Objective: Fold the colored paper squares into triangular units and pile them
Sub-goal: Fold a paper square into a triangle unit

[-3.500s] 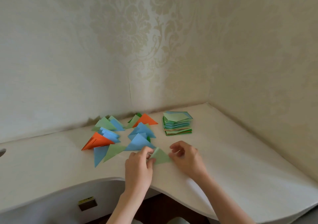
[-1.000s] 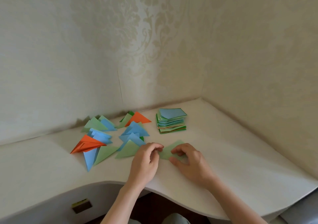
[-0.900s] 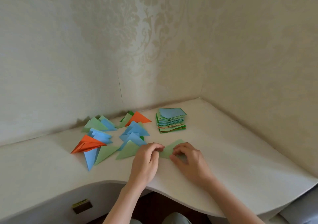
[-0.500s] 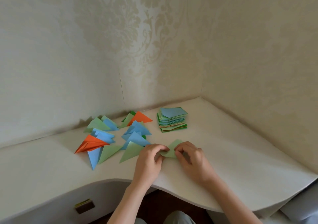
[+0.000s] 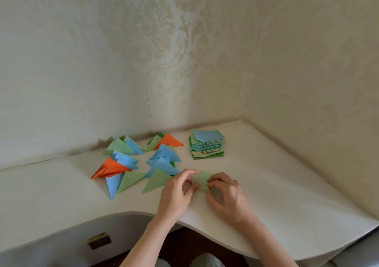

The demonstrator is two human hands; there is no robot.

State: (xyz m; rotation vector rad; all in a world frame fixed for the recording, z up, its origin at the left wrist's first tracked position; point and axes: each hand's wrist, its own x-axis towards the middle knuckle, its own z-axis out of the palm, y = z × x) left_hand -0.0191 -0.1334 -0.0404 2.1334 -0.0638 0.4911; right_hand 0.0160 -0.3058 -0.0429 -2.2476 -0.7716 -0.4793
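Note:
A light green paper (image 5: 202, 181) lies on the white desk (image 5: 276, 195) between my two hands, partly folded. My left hand (image 5: 177, 195) pinches its left edge with thumb and fingers. My right hand (image 5: 226, 197) presses and pinches its right side, hiding much of the sheet. A stack of unfolded squares (image 5: 207, 146), blue on top, stands behind my hands. Folded triangles (image 5: 141, 164) in blue, green and orange lie spread to the left, the nearest a green triangle (image 5: 155, 181) beside my left hand.
The desk sits in a corner, with patterned walls close behind and to the right. Its curved front edge (image 5: 123, 213) runs just under my wrists. A small dark latch (image 5: 99, 241) shows on the panel below the desk.
A green folded triangle was put down with the others, and a fresh green sheet came off the stack, leaving blue on top. My hands have closed in on the sheet, folding it smaller.

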